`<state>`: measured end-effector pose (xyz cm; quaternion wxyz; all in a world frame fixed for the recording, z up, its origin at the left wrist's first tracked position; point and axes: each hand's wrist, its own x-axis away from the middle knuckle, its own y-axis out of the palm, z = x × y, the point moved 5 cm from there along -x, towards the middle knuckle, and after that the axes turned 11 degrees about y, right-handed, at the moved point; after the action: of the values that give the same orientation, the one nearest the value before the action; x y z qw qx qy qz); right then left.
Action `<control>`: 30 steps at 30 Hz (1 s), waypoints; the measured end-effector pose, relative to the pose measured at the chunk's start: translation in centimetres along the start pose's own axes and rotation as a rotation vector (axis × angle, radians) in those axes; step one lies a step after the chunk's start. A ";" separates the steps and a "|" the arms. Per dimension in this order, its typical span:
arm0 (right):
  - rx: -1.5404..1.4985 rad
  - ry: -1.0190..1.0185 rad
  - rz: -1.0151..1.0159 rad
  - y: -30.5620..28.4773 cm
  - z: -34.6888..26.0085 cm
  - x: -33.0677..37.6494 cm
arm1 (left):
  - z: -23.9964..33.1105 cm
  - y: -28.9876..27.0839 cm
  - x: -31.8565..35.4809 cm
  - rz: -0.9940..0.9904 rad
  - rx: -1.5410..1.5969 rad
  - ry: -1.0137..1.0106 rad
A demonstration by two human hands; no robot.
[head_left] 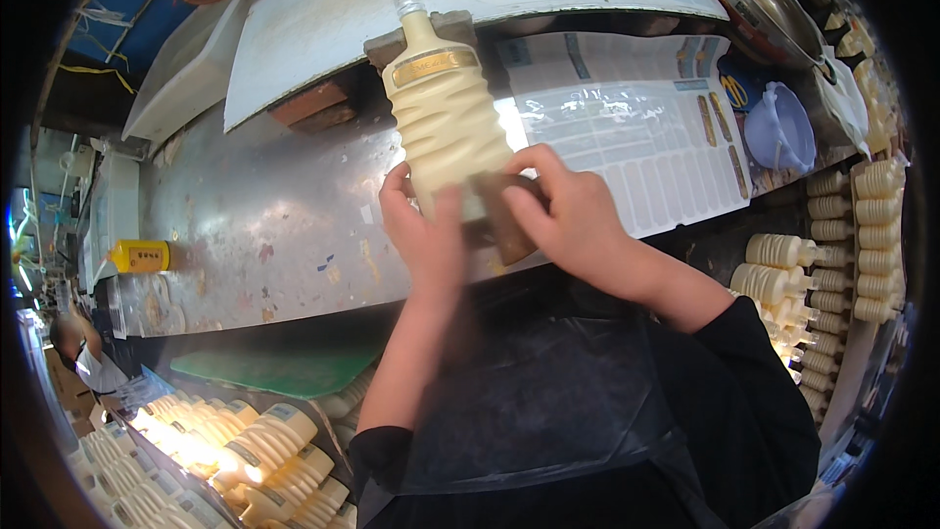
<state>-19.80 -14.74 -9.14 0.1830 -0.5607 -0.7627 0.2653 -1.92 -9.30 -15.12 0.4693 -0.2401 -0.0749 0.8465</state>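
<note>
A cream bottle with a wavy, rippled body [446, 118] lies on the bench, its clear threaded neck pointing away from me. A gold label strip [431, 66] crosses its shoulder. My left hand [421, 240] is closed around the bottle's lower left side, its fingertips partly blurred. My right hand [578, 220] pinches a dark brown pad or block [509, 225] against the lower right of the bottle near its base. Blur hides what this brown piece is made of. Behind the bottle's neck sits a grey-brown block [455, 27].
Label sheets [627, 127] lie to the right, with gold strips [723, 118] on them. Beyond are yellow-handled scissors [734, 91], a lavender bucket [780, 127] and a metal pan [759, 0]. A yellow container [140, 256] stands left. Many similar bottles [279, 451] fill crates below.
</note>
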 end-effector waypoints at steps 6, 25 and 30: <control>-0.208 0.253 -0.057 -0.2 4.7 -0.2 | -0.2 0.5 0.2 0.089 0.261 -0.015; -0.073 0.088 -0.043 -0.3 1.6 -0.5 | -0.5 0.4 0.1 0.053 0.222 -0.063; -0.171 0.184 0.004 0.2 6.0 -0.6 | -0.6 1.0 0.2 0.066 0.394 -0.092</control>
<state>-22.92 -16.44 -13.99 0.2033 -0.5977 -0.7615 0.1472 -2.44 -9.72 -16.09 0.4753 -0.1070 0.0786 0.8698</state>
